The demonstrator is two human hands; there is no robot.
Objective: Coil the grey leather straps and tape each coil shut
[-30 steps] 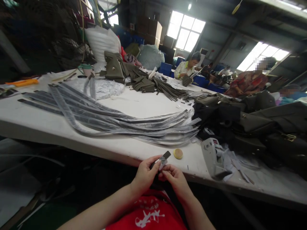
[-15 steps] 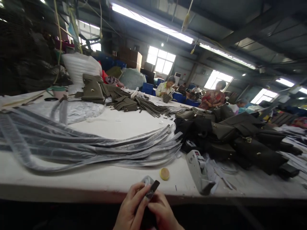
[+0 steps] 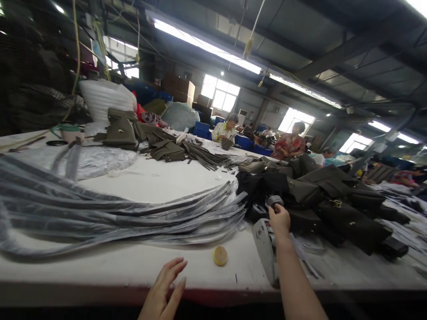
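My right hand (image 3: 280, 220) is stretched out over the front edge of a heap of dark olive bags (image 3: 307, 191). Its fingers are closed on a grey coiled strap (image 3: 275, 201) with a shiny, wrapped look. Just below that forearm stands a grey tape dispenser (image 3: 263, 249), partly covered by the arm. My left hand (image 3: 167, 284) is at the table's front edge, fingers spread, holding nothing. A small round yellow thing with a tan top (image 3: 220, 256) lies on the white table (image 3: 196, 271) between the hands.
Long grey straps in clear film (image 3: 133, 218) stretch across the table at left. Farther back are olive bag pieces (image 3: 123, 131), dark strips (image 3: 207, 155) and a mug (image 3: 70, 132). Co-workers (image 3: 225, 129) sit across the table.
Both hands were together at the table edge around a dark strap end and a grey wrapped piece. Since then the right has gone forward and right to the bags; the left has opened.
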